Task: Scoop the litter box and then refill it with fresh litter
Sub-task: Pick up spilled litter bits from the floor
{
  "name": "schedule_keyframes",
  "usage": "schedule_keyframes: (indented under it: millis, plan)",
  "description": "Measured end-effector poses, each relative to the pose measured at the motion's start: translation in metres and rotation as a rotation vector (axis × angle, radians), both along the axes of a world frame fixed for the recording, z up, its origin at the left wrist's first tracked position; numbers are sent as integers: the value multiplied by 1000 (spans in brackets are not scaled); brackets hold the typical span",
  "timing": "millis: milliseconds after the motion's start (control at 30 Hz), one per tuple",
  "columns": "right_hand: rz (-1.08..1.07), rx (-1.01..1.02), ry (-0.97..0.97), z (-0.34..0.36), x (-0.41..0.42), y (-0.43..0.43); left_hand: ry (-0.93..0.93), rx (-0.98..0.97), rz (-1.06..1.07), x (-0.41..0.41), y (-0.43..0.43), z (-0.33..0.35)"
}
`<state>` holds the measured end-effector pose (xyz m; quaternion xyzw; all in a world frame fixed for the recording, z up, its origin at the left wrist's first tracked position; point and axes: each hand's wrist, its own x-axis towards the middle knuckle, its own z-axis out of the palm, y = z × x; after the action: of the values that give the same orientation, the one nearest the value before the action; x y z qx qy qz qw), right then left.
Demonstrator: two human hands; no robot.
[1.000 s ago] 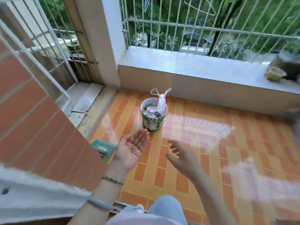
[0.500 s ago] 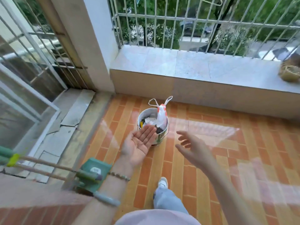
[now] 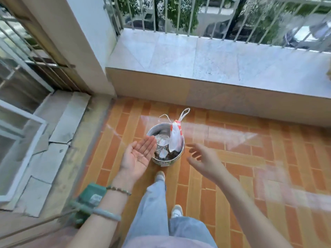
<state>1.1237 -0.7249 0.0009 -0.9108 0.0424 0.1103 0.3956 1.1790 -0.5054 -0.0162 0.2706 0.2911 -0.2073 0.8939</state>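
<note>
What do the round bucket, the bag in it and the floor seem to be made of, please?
The round printed bucket looks like painted metal, perhaps plastic: thin shiny rim. The white-and-red bag is thin crinkled plastic film. The orange brick-pattern floor seems glazed tile, mirroring light.

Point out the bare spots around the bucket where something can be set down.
The tiled floor right of the bucket, out to the foot of the ledge, is bare. The ledge top is mostly bare too. Crowded: the bucket itself, full, with a bag standing in it, and the lower-left corner by the green dustpan.
</note>
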Motion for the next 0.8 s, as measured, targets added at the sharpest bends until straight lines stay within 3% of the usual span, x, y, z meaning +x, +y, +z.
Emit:
schedule_keyframes:
  millis: [267,600,800]
  plan:
    - [-99,-63,103,-54,102,-9,155,134,-158,120,-7,-98]
    - [-135,-90,252,-163,173,-18,268,616,-435,217,-46,-262]
    - [-132,-86,317,-203,189,-21,307,645,-657,230,-59,-313]
